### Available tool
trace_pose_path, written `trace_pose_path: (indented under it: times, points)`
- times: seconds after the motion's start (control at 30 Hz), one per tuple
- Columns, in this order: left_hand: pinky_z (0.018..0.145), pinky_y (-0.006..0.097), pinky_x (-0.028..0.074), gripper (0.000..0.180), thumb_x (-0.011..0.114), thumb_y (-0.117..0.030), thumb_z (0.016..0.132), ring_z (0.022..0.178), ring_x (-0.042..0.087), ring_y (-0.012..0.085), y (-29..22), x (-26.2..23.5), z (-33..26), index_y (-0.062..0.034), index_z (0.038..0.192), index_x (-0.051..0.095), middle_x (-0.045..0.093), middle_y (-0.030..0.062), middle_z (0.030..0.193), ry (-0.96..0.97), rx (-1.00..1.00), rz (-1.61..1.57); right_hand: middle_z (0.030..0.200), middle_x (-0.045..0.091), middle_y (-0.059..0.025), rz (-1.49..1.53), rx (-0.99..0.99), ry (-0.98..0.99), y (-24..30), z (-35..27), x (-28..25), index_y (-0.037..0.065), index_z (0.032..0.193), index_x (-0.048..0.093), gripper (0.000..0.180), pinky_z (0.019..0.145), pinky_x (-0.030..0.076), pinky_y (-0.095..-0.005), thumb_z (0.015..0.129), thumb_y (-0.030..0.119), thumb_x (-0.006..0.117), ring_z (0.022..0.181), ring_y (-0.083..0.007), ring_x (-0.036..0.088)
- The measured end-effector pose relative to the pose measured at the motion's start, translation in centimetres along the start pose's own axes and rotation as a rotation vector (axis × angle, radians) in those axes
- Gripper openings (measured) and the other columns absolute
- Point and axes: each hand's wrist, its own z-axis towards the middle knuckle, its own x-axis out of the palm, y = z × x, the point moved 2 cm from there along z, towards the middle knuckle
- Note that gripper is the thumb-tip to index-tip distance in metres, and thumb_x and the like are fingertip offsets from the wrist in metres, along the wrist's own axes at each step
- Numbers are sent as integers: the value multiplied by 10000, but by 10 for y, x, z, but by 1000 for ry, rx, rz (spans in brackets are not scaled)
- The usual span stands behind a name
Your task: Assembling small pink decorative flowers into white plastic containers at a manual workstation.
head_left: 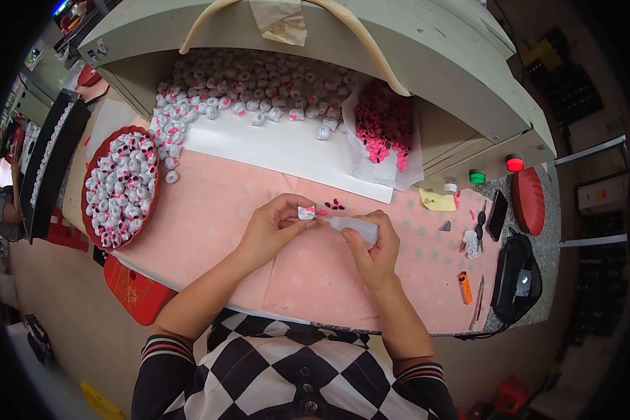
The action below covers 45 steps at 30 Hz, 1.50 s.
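Small white piece [306, 213] pinched between thumb and fingers of left hand [269, 227] above pink-covered counter [315, 280], translucent bottle [358, 227] gripped in right hand [378, 257], nozzle directed toward the piece, dark bits [336, 201] scattered just beyond, filled red basket [149, 220] noted at left.

A workshop, probably a factory one, is indicated: a grey machine housing [462, 91] is arched across the top, with a green button [477, 177] and a red button [514, 164] mounted at right. Small white pieces [259, 84] are heaped beneath it by the hundreds, and more are piled in a red tray [149, 227] at left. A pink-covered workbench [210, 185] is seen at centre.
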Motion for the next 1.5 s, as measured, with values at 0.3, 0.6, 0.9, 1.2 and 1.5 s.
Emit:
trace_pose_path:
  times: [0.3,0.6,0.9,1.2,1.5]
  points:
    - [855,257,513,266,593,50,861,978,637,163,-2,0,0,5,1116,532,644,110,1039,-24,12,48,826,617,-93,-26,89,-44,2,2,-4,14,890,612,182,631,459,-269,794,115,728,709,-178,596]
    - [879,284,509,256,584,59,865,995,619,169,-1,-1,0,9,1107,517,611,134,1111,-1,-20,18,809,614,-72,35,116,27,-1,2,-4,18,905,590,192,625,461,-267,813,131,714,691,-157,592]
    - [827,262,534,316,612,9,865,936,614,118,-11,-26,4,10,1172,538,620,69,1045,-195,41,-40,903,595,-67,126,346,105,-19,10,5,22,975,530,210,714,477,-281,824,34,674,804,-137,583]
    - [825,294,553,357,602,-16,879,954,606,125,-22,-40,3,1,1228,530,612,64,1064,-305,84,-121,903,594,-97,-421,-4,354,-9,18,22,39,954,626,218,771,470,-367,765,98,718,901,-273,580]
    - [824,262,535,381,641,-21,857,960,602,112,-16,-31,3,-11,1226,550,622,69,1063,-200,32,-121,892,620,-66,-382,24,369,-10,12,11,29,947,619,160,737,490,-324,806,77,679,821,-222,616]
